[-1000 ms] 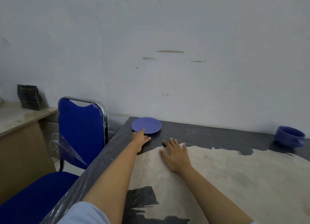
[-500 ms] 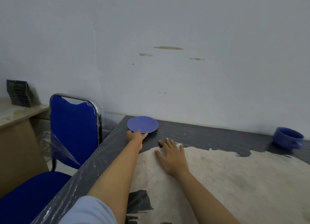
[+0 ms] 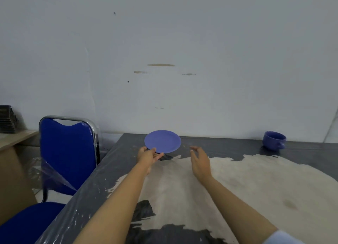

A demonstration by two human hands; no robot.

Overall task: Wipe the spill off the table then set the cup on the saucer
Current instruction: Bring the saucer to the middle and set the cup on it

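Note:
My left hand (image 3: 149,155) grips the near edge of a blue saucer (image 3: 162,141) and holds it tilted above the far left part of the table (image 3: 228,147). My right hand (image 3: 200,158) hovers just right of the saucer, fingers apart, holding nothing. A blue cup (image 3: 274,140) stands at the far right of the table near the wall, well apart from both hands. A wide pale worn patch (image 3: 228,185) covers much of the dark tabletop; I cannot tell a spill apart from it.
A blue chair with a chrome frame (image 3: 67,152) stands close against the table's left edge. Further left is a wooden desk (image 3: 12,139) with a dark stack (image 3: 7,119) on it. A pale wall runs right behind the table.
My left hand has taken hold of the saucer and lifted it off the table. My right hand has risen from flat on the tabletop and now hovers beside it.

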